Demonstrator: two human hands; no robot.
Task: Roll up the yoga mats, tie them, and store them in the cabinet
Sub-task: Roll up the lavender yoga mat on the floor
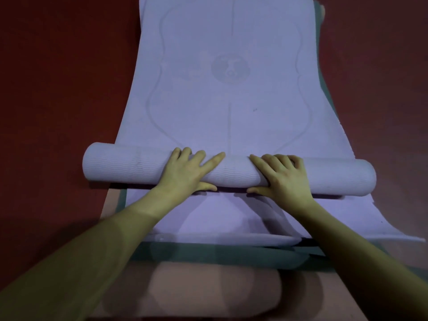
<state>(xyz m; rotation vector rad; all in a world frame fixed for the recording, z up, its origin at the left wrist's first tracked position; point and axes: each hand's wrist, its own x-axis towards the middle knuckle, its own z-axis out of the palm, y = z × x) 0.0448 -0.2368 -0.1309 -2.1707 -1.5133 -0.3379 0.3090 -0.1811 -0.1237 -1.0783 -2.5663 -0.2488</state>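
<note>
Hands lie side by side on the rolled part of a lilac yoga mat (231,93), which is spread over a dark red floor (58,89). The roll (234,172) lies crosswise, from the mat's left edge to its right edge, with its ends sticking out a little past both. Beyond it the flat part stretches away, showing faint embossed lines and a round emblem (230,67) near its middle.

The left hand (187,170) rests on top of the roll just left of its middle, fingers spread and draped over the curve, thumb tucked under the near side. The right hand (281,176) sits just right of the middle in the same way, fingers over the top, thumb below. Neither is closed around it.

Under the lilac mat, near its closer end, a second lilac mat (208,216), then a green mat (208,253) and a pink mat (208,288) show in a stack.
</note>
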